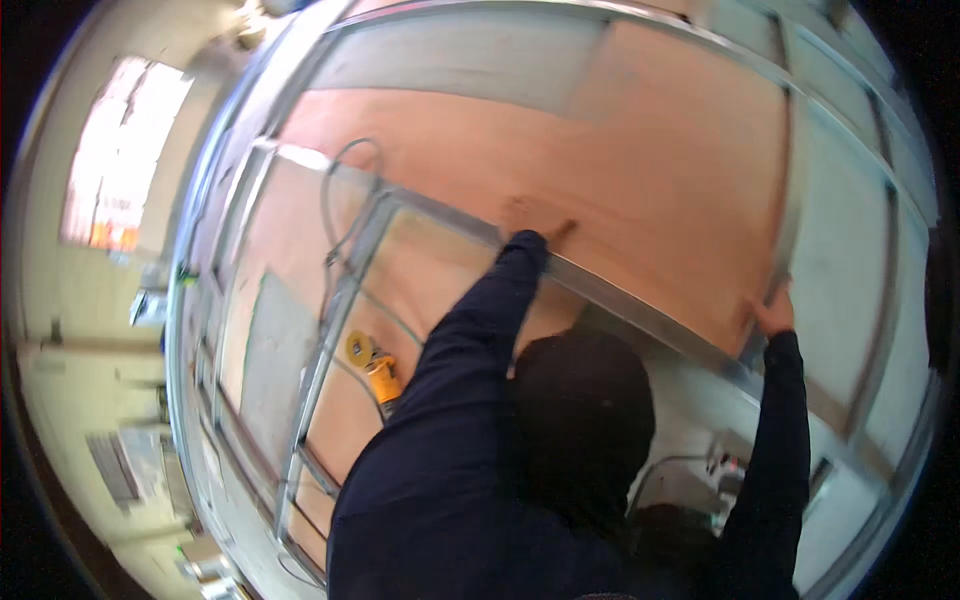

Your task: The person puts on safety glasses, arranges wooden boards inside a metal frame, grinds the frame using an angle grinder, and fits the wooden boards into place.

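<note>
A large brown sheet panel [660, 150] lies within a silvery metal frame [620, 300]. Slightly blurred, my left hand [535, 218] reaches over the frame's long rail, its fingers spread on or just above the panel. At the panel's right edge, my right hand [774, 312] straddles an upright metal bar [792, 200], with the thumb on the panel side and the fingers on the other. It appears to grip that bar; part of the fingers is hidden.
A yellow angle grinder [381, 378] with a disc lies left of my left arm. A grey cable [325, 205] loops over the frame. Grey sheets [470, 55] show at the far side. Some equipment [725, 475] stands below, by my right arm. A bright window [125, 150] is at left.
</note>
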`<act>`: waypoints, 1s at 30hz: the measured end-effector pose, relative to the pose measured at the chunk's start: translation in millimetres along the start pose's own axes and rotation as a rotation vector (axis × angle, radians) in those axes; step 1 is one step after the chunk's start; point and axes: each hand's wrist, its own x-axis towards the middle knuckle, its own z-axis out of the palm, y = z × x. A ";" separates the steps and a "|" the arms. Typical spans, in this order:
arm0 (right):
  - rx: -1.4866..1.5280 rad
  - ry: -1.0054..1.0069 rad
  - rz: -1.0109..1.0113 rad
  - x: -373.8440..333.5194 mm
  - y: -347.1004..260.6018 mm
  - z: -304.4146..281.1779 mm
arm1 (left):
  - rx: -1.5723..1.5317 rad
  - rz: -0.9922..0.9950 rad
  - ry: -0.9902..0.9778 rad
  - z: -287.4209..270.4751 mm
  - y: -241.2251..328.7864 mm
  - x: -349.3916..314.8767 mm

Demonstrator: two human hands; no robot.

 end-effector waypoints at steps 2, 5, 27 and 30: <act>-0.042 -0.073 0.087 0.6 -20.2 -5.7 | 0.039 0.122 -0.059 0.0 -8.0 1.6; -0.056 -0.057 0.248 -10.5 -12.3 -15.9 | 0.160 0.246 -0.141 -83.5 54.6 -67.8; 0.004 0.394 0.057 35.8 -38.4 -61.4 | -0.197 0.158 0.559 0.5 8.5 -11.4; 0.334 0.498 0.400 14.9 2.3 -65.2 | -0.192 0.717 0.065 -15.0 66.7 -6.0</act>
